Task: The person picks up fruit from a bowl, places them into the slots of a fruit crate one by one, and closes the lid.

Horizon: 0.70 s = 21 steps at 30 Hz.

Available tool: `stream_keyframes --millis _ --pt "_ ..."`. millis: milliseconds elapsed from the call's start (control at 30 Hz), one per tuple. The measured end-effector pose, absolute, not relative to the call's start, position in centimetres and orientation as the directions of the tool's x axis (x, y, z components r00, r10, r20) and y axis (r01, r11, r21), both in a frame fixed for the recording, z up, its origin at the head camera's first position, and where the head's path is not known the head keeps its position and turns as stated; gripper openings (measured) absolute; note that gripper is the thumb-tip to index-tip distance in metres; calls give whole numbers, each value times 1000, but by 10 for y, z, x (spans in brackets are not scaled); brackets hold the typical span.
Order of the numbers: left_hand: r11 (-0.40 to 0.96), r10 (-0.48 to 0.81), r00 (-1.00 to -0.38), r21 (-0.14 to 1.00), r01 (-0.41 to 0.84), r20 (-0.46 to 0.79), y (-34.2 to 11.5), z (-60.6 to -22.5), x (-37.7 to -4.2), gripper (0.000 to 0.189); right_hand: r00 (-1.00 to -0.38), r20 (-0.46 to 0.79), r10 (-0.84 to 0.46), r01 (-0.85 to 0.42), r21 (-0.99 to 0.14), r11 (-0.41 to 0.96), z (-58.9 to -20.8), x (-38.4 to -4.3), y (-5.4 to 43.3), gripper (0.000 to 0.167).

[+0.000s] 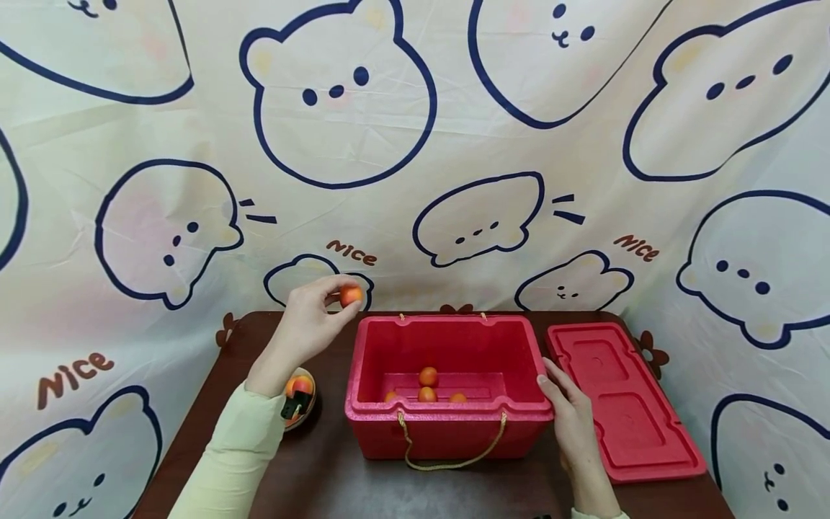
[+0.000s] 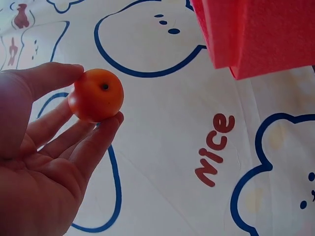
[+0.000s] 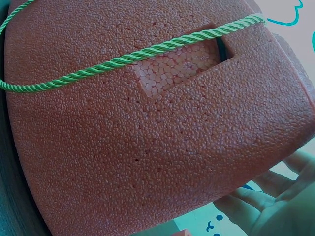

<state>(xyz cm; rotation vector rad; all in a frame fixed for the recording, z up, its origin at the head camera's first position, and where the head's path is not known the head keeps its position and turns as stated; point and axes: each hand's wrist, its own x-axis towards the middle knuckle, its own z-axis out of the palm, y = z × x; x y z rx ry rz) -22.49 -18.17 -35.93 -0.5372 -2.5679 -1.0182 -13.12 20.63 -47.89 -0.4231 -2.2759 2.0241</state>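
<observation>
While the left hand pinches a round orange-red fruit between thumb and fingers — raised near the far left corner of the red box — the right hand rests against the box's right rim, fingers extended rather than clenched. Box stands on the dark brown counter; four orange fruits visible inside, some partly hidden by the near rim. Red lid lies to its right. Bowl with similar fruit sits left. Rope handle hangs along the near wall.
</observation>
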Motion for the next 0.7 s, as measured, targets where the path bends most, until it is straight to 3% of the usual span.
stream_keyframes --millis 700 --pt "658 318 -859 559 504 401 -162 -353 -228 34 -961 -133 243 159 -983 91 -479 -130 205 56"
